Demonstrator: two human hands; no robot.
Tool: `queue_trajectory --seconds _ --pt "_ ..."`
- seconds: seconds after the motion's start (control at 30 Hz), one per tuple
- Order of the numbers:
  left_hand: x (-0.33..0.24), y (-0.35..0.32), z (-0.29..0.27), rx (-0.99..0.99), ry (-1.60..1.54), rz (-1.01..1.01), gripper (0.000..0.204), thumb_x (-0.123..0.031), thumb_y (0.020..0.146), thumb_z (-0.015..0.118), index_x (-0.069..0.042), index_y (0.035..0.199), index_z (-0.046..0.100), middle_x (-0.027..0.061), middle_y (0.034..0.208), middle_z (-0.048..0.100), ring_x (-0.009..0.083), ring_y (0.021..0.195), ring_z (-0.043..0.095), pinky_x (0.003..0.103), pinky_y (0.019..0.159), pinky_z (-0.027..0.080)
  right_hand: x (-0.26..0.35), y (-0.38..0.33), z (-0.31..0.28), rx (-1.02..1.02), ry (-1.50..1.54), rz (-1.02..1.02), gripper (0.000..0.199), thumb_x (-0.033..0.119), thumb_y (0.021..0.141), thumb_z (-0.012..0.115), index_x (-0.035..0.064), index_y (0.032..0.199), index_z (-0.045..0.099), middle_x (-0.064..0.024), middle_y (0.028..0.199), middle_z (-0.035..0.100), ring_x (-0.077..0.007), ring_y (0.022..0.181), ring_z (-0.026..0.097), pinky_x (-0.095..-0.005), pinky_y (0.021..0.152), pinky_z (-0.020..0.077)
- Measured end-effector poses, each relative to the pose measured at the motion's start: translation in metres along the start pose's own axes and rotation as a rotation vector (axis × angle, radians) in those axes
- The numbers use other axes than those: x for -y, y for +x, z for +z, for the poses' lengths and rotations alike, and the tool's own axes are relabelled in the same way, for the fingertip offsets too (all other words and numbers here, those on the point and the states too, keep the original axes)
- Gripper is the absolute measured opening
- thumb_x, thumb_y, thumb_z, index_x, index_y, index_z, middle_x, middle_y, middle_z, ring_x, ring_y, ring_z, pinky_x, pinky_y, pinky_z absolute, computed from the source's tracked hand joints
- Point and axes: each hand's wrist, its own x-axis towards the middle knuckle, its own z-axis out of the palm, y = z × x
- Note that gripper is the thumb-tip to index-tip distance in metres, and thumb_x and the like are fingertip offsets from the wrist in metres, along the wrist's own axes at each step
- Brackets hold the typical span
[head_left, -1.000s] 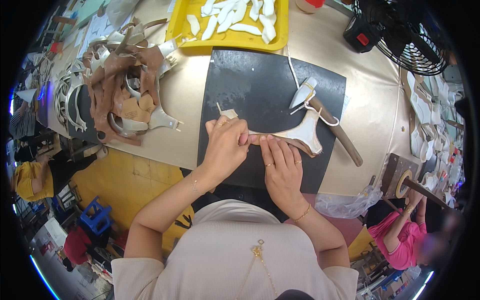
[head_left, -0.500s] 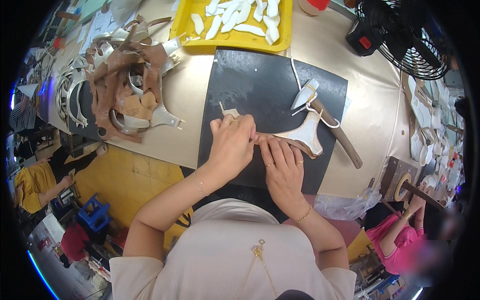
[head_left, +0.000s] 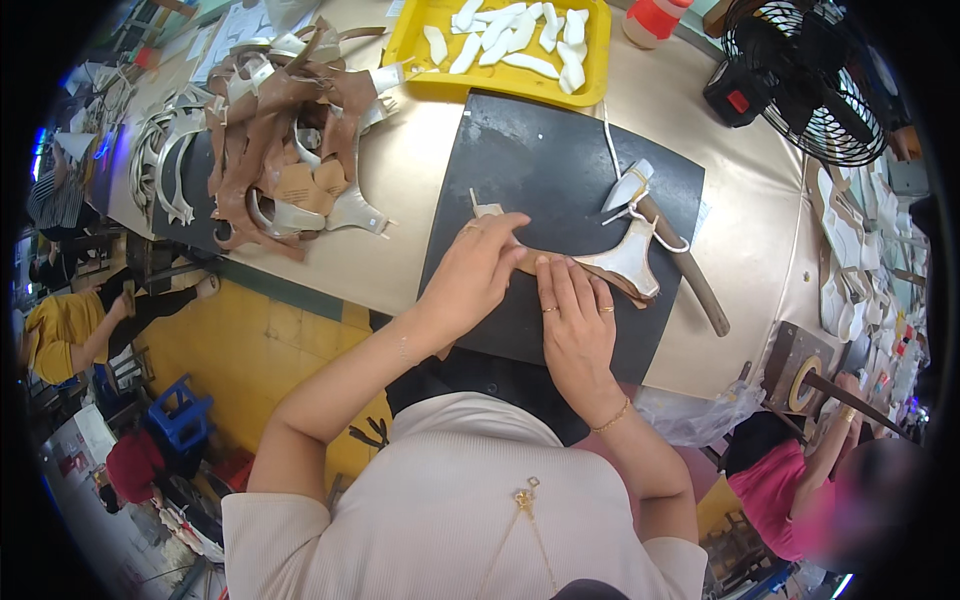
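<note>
A narrow leather shoe upper (head_left: 628, 262), brown with a whitish lining and a forked right end, lies across a black mat (head_left: 560, 165). My left hand (head_left: 468, 275) covers much of its left part, thumb and fingers closed on the strap. The small left tip pokes out beyond those fingers. My right hand (head_left: 578, 325) rests with straight fingers on the strap's near edge, just left of the fork; its thumb is hidden. Close beyond the fork lies a hammer (head_left: 683, 262) with a wooden handle, white cord looped around it.
A yellow tray (head_left: 600, 80) of white pads stands at the far edge. Left is a heap of brown leather uppers (head_left: 290, 150). A black fan (head_left: 800, 80) and a red-capped container (head_left: 652, 22) stand far right. A person in pink (head_left: 775, 490) works at right.
The whole view has shifted. My left fingers have loosened and straightened over the strap, uncovering more of it, and my right fingers stay pressed on its near edge.
</note>
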Motion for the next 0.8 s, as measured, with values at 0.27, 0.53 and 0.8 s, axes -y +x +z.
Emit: queue_trajectory --seconds 0.27,0.53,0.8 --pt "0.010 -0.015 -0.007 0.050 0.291 0.057 0.048 -0.023 0.078 0.083 0.000 0.111 0.057 0.0159 0.107 0.052 0.0353 0.099 0.050 0.044 0.089 0.042 0.005 0.002 -0.002 -0.003 -0.010 0.010 0.056 0.012 0.086 0.059 -0.0018 0.140 0.053 -0.0135 0.134 0.057 -0.0250 0.128 0.053 -0.0410 0.106 0.0406" --pt "0.011 -0.002 -0.009 0.065 0.244 -0.006 0.031 -0.021 0.081 0.079 0.002 0.092 0.062 0.0155 0.100 0.055 0.0344 0.099 0.051 0.044 0.088 0.040 0.005 0.001 -0.003 0.031 -0.027 0.013 0.058 0.012 0.086 0.059 -0.0015 0.142 0.051 -0.0135 0.135 0.057 -0.0253 0.129 0.053 -0.0414 0.107 0.0403" --pt "0.001 0.003 -0.006 0.053 0.251 -0.102 0.024 -0.018 0.081 0.076 0.002 0.087 0.063 0.0161 0.100 0.056 0.0336 0.100 0.051 0.043 0.088 0.037 0.006 0.001 -0.004 0.050 -0.061 0.023 0.057 0.014 0.087 0.058 0.0014 0.142 0.052 -0.0108 0.137 0.056 -0.0220 0.129 0.053 -0.0424 0.110 0.0365"
